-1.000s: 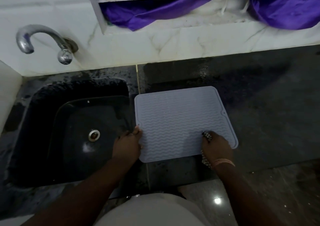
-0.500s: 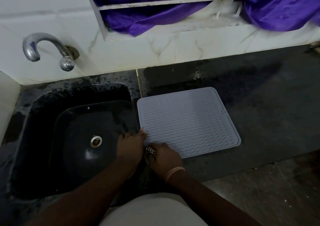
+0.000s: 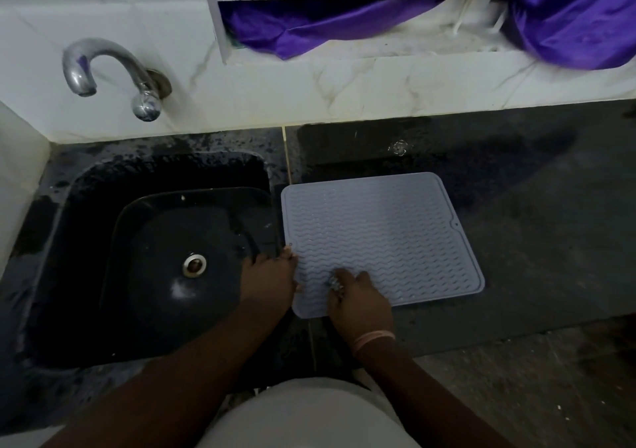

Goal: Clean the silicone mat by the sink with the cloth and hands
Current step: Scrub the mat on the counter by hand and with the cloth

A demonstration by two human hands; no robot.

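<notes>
Mat (image 3: 382,237) is lying flat on the dark countertop (image 3: 537,227) just right of the sink (image 3: 161,262), its left edge running right along the sink's rim. It's a pale grey-blue silicone one with wavy ridges and a raised border, slightly skewed so the far edge is tilting relative to the wall.

Left hand (image 3: 270,280) is sitting at the mat's near-left edge, fingers curled round that edge and gripping it, with part of the hand hanging over the sink side. Right hand (image 3: 359,298) is pressing down on the near-left part of the mat, fingers bunched around a small checked cloth (image 3: 334,284); only a little wad of it is poking out from under the fingers, so most of it is hidden. There's a pale band (image 3: 373,339) on that wrist.

Sink is a black basin with a metal drain (image 3: 194,264) in the middle and looks wet. A chrome tap (image 3: 113,72) is curving out of the white tiled wall (image 3: 344,93) above it. Up top, purple fabric (image 3: 568,17) is draped over a white ledge. Counter behind the mat is showing a darker damp patch. Bottom of the frame is the person's light-coloured clothing (image 3: 309,416).
</notes>
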